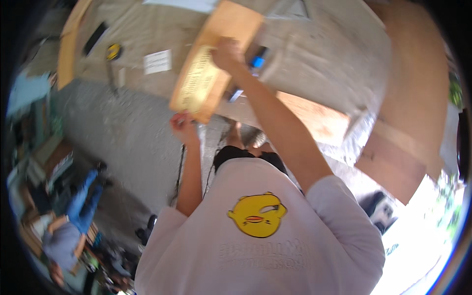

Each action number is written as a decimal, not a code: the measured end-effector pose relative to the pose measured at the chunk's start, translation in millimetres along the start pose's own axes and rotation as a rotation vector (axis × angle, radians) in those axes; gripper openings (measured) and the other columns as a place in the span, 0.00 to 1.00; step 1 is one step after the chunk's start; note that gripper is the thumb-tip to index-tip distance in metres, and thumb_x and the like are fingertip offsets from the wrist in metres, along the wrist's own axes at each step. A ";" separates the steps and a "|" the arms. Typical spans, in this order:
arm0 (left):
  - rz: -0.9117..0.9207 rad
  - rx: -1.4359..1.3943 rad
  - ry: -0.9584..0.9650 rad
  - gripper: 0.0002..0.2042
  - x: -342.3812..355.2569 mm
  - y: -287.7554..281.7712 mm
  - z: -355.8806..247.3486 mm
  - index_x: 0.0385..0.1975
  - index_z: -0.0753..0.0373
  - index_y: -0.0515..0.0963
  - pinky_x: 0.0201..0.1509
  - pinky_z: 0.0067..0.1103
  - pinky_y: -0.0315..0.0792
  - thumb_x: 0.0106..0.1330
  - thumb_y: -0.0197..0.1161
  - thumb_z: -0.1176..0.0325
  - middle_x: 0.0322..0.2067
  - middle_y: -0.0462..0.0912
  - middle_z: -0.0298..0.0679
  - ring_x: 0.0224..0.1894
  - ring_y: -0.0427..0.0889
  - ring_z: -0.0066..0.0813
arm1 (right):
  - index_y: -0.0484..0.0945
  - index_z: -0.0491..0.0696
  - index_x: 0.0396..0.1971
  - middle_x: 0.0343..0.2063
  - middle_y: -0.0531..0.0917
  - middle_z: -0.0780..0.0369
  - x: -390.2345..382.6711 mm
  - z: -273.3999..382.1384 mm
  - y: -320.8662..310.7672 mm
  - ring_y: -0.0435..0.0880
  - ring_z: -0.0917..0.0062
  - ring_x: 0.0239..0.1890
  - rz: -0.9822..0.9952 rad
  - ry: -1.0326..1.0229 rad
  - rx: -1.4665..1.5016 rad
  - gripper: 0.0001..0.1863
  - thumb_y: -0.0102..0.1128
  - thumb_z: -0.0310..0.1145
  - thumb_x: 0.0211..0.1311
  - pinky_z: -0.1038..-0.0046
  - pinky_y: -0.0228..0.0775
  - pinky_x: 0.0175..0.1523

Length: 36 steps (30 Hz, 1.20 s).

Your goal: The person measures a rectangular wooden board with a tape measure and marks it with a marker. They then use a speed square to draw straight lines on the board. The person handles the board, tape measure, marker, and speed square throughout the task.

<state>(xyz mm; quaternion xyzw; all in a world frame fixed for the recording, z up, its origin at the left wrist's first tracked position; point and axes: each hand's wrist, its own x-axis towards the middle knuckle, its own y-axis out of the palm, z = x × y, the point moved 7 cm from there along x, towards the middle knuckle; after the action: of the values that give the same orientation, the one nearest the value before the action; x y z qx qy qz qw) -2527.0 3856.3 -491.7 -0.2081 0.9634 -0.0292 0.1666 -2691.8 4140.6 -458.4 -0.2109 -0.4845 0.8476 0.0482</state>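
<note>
A long wooden board (239, 22) lies slantwise at the near edge of a covered table. On it rests a shiny yellow sheet (196, 81) with rows of dark marks. My left hand (183, 124) is at the board's near end, fingers curled together at the edge; whether they pinch the sheet or the board is too blurred to tell. Higher up, my right hand (228, 54) rests over the sheet's far right edge with its fingers bent closed. What those fingers hold, if anything, is hidden. Just right of the board lies a dark tool with a blue part (257, 62).
Left on the brown table cover (334, 54) are a yellow-black tape measure (114, 51), a white card (157, 62) and a black block (95, 38). A wooden plank (314, 115) lies at the near right. At lower left, another person (64, 243) is on the grey floor area.
</note>
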 end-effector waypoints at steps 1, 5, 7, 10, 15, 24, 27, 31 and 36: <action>0.008 0.019 -0.082 0.14 -5.6 5.3 -3.4 0.41 0.58 0.69 0.37 0.22 0.69 0.65 0.70 0.67 0.37 0.75 0.32 0.37 0.75 0.22 | 0.68 0.37 0.58 0.60 0.68 0.41 3.3 -3.5 -1.1 0.67 0.48 0.63 0.040 0.057 0.055 0.31 0.56 0.46 0.63 0.46 0.60 0.65; -0.032 0.099 -0.213 0.15 -18.1 7.7 -27.2 0.42 0.57 0.68 0.39 0.24 0.68 0.65 0.70 0.65 0.39 0.75 0.32 0.38 0.76 0.24 | 0.70 0.38 0.56 0.57 0.72 0.44 -14.5 16.3 -26.8 0.71 0.50 0.60 0.047 0.077 0.149 0.28 0.60 0.41 0.63 0.55 0.65 0.63; -0.023 0.168 -0.215 0.15 -21.2 15.1 -36.9 0.43 0.59 0.68 0.42 0.23 0.69 0.66 0.69 0.65 0.40 0.74 0.34 0.42 0.76 0.27 | 0.73 0.42 0.54 0.52 0.76 0.46 -18.9 8.7 -34.9 0.76 0.54 0.56 0.016 0.036 0.156 0.23 0.60 0.37 0.62 0.57 0.68 0.60; 0.043 0.104 -0.076 0.17 -6.3 7.7 -21.7 0.44 0.60 0.68 0.43 0.24 0.69 0.66 0.69 0.62 0.42 0.74 0.35 0.43 0.75 0.28 | 0.76 0.46 0.50 0.42 0.82 0.50 -27.1 3.1 -41.2 0.81 0.60 0.46 0.107 -0.006 0.520 0.17 0.61 0.34 0.62 0.61 0.73 0.53; 0.039 0.330 0.197 0.17 -23.3 13.7 -70.3 0.46 0.63 0.73 0.43 0.20 0.70 0.66 0.68 0.61 0.41 0.76 0.37 0.43 0.75 0.25 | 0.76 0.47 0.48 0.30 0.84 0.58 -88.2 -20.0 -77.6 0.82 0.72 0.33 0.025 -0.145 0.906 0.13 0.60 0.32 0.65 0.70 0.74 0.42; 0.698 0.074 -0.018 0.13 -140.4 141.9 -58.5 0.43 0.67 0.79 0.42 0.19 0.74 0.64 0.70 0.67 0.34 0.83 0.36 0.36 0.81 0.21 | 0.72 0.46 0.51 0.38 0.83 0.61 -289.5 -264.0 -120.6 0.81 0.81 0.39 -0.455 0.282 1.313 0.12 0.58 0.28 0.70 0.75 0.76 0.42; 0.784 0.204 -0.027 0.11 -196.7 186.3 -40.4 0.42 0.67 0.81 0.35 0.16 0.73 0.65 0.69 0.67 0.32 0.83 0.34 0.32 0.80 0.19 | 0.73 0.43 0.48 0.33 0.83 0.61 -347.7 -331.1 -129.9 0.82 0.77 0.35 -0.563 0.471 1.137 0.12 0.60 0.28 0.68 0.77 0.75 0.39; 0.789 0.306 0.003 0.10 -245.7 224.2 -19.3 0.38 0.69 0.83 0.37 0.19 0.76 0.64 0.70 0.69 0.30 0.85 0.37 0.31 0.81 0.22 | 0.77 0.42 0.40 0.30 0.83 0.62 -390.3 -401.1 -125.0 0.82 0.77 0.31 -0.584 0.467 0.799 0.08 0.63 0.27 0.63 0.74 0.76 0.37; 0.772 0.374 0.067 0.10 -278.5 246.1 4.9 0.40 0.69 0.84 0.39 0.19 0.76 0.62 0.71 0.71 0.30 0.86 0.39 0.31 0.82 0.22 | 0.78 0.41 0.40 0.29 0.83 0.60 -398.7 -446.5 -127.8 0.82 0.77 0.30 -0.551 0.404 0.695 0.10 0.64 0.26 0.60 0.73 0.75 0.38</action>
<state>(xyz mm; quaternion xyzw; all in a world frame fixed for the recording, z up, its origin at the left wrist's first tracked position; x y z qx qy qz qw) -2382.7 4195.0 -441.3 0.2026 0.9535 -0.1456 0.1690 -2165.6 4451.4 -424.2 -0.2063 -0.1913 0.8571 0.4316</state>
